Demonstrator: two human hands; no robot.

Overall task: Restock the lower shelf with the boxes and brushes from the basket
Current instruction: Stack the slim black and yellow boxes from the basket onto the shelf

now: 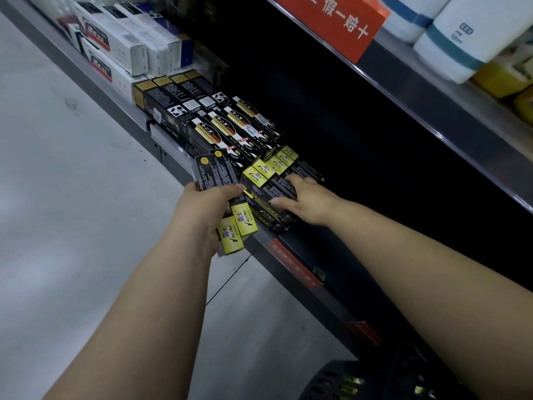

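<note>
Left hand (202, 209) grips two black-and-yellow boxes (215, 172), fingers curled round them, just off the lower shelf (297, 269) edge. Right hand (308, 197) lies flat, fingers straight, on the shelved boxes (265, 173). Basket (360, 379) stands below.

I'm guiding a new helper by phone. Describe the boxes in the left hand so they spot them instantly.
Find the lower shelf, where the right hand rests flat on a row of black-and-yellow boxes. Just off its front edge, the left hand grips a bundle of boxes. Unlike the shelved ones, these hang over the floor, yellow ends toward the person.
</note>
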